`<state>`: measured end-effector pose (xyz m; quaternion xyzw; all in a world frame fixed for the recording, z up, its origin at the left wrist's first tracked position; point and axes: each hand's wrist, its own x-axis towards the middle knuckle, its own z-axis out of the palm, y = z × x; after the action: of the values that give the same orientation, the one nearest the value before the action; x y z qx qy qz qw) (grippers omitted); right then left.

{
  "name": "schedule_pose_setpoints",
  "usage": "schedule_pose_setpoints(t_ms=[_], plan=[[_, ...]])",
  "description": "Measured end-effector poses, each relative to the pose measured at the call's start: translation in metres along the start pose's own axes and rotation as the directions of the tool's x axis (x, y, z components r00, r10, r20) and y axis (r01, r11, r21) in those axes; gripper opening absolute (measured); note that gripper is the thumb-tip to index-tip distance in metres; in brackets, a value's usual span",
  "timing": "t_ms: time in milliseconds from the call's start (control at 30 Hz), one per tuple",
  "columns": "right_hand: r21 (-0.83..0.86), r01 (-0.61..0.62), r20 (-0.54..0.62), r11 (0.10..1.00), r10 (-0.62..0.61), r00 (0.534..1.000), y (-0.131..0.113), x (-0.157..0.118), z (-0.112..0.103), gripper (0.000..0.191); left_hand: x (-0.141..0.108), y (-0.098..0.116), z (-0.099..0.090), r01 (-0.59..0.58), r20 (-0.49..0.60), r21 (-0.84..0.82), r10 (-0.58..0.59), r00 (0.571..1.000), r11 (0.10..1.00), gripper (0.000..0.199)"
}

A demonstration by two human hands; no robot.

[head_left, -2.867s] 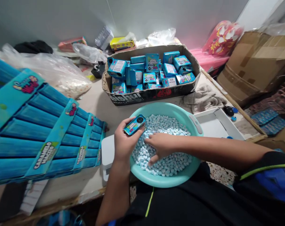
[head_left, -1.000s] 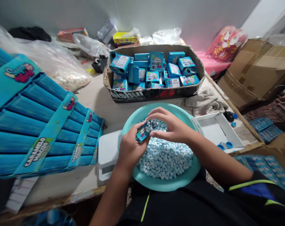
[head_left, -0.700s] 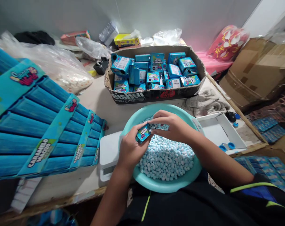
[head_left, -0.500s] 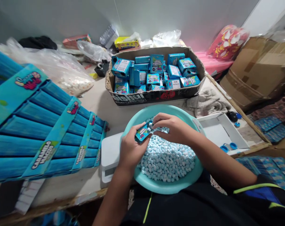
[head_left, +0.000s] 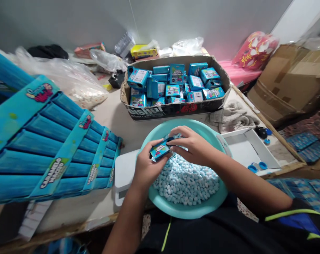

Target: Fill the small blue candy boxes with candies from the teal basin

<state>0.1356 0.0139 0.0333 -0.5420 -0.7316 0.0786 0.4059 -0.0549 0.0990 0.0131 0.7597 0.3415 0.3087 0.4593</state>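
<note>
My left hand is wrapped round a small blue candy box, labelled "Caramelo Macizo", and holds it tilted over the basin. At the box's right end, my right hand has its thumb and fingertips pressed against the opening; the other fingers are curled above. Whether candies are between those fingertips is hidden. Under both hands lies a heap of pale blue and white candies in a turquoise basin.
Behind the basin, a cut-down carton holds several blue boxes. Stacked blue display boxes stand at left, beside a white scale. On the right are a white tray with blue caps, a grey cloth and a large cardboard box.
White candies that showed at the box's open end are out of sight. My right fingertips have closed in against that end, and the box is turned slightly.
</note>
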Motion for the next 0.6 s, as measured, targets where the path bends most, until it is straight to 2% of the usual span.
schedule_pose_setpoints(t_ms=[133, 233, 300, 367, 467, 533, 600], plan=[[0.185, -0.033, -0.048, 0.982, 0.043, 0.998, -0.001, 0.002, -0.004, 0.02, 0.001, 0.001, 0.002, 0.022, 0.011, -0.031, -0.021, 1.0, 0.999, 0.048], [0.276, -0.127, -0.092, 0.953, 0.158, 0.983, -0.001, 0.002, -0.007, 0.026, 0.0, 0.004, 0.002, 0.048, -0.02, -0.088, -0.05, 0.999, 0.995, 0.048], [0.271, -0.213, -0.067, 0.939, 0.239, 0.969, 0.001, 0.0, -0.006, 0.028, -0.004, 0.007, -0.003, 0.01, -0.072, -0.091, -0.017, 0.997, 0.996, 0.047], [0.209, -0.266, -0.007, 0.941, 0.273, 0.962, 0.006, -0.002, 0.0, 0.029, -0.009, 0.008, -0.013, -0.081, -0.182, -0.021, 0.076, 0.98, 0.997, 0.043], [0.134, -0.206, 0.01, 0.969, 0.206, 0.978, 0.007, -0.002, 0.007, 0.027, -0.02, 0.007, -0.039, -0.139, -0.361, 0.182, 0.198, 0.911, 0.973, 0.039], [0.11, -0.08, -0.033, 0.991, 0.084, 0.996, -0.006, 0.002, 0.001, 0.028, -0.029, 0.004, -0.059, -0.066, -0.444, 0.297, 0.198, 0.874, 0.953, 0.041], [0.076, 0.072, -0.044, 0.994, -0.069, 0.997, -0.034, 0.009, -0.017, 0.03, -0.038, -0.003, -0.077, 0.034, -0.52, 0.358, 0.17, 0.837, 0.933, 0.045]])
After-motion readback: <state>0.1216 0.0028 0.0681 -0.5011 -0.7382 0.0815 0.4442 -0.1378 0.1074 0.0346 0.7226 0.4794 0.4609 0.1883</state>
